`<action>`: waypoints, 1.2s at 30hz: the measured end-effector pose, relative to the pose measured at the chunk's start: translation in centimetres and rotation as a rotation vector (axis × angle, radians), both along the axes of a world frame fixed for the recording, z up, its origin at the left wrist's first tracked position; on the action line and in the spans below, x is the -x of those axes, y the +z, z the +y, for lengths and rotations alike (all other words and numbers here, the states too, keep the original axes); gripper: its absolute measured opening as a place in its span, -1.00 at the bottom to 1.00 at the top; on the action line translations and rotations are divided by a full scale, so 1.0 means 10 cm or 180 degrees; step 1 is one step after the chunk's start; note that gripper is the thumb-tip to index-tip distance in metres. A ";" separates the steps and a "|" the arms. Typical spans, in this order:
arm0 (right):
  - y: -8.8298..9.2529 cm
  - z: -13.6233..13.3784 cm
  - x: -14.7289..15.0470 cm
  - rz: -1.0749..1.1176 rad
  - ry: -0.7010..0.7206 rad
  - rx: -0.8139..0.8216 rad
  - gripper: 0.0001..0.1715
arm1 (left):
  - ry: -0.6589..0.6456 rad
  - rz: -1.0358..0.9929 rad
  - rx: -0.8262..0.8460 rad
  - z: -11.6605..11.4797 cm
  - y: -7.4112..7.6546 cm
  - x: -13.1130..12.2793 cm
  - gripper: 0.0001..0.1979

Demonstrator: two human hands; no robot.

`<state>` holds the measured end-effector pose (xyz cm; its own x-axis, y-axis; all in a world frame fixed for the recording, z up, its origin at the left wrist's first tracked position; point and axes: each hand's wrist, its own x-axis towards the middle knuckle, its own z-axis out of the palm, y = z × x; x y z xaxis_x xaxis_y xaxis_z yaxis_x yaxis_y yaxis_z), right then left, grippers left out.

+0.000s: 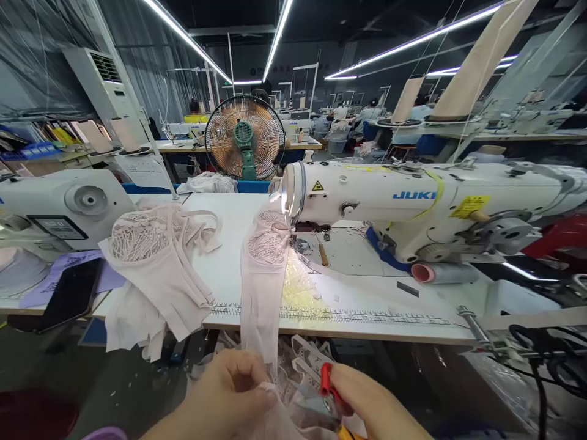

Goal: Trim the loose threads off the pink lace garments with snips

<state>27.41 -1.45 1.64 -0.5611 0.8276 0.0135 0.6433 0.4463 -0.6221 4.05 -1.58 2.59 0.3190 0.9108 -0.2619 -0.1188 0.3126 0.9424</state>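
Observation:
My left hand (224, 394) pinches pale pink fabric (277, 425) between thumb and fingers, below the table's front edge. In my right hand (373, 400) are scissors with red handles (326, 382); their blades point left toward the fabric, and part of them is hidden. A pale pink lace garment piece (263, 281) runs from under the sewing machine's head down over the table edge toward my left hand. More pale fabric and straps (300, 360) hang in a heap behind both hands.
The white sewing machine (367, 192) stands on the table (353, 333) at right. Stacked lace garments (156, 256) lie at left, beside a black phone (71, 293). A thread cone (444, 273) rests at right. A large fan (245, 137) stands behind.

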 end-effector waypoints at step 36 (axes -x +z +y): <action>-0.04 0.17 -0.10 -0.0133 -0.0032 0.0536 -0.71 | -0.0185 0.0268 0.0390 0.11 -0.02 -0.07 -0.65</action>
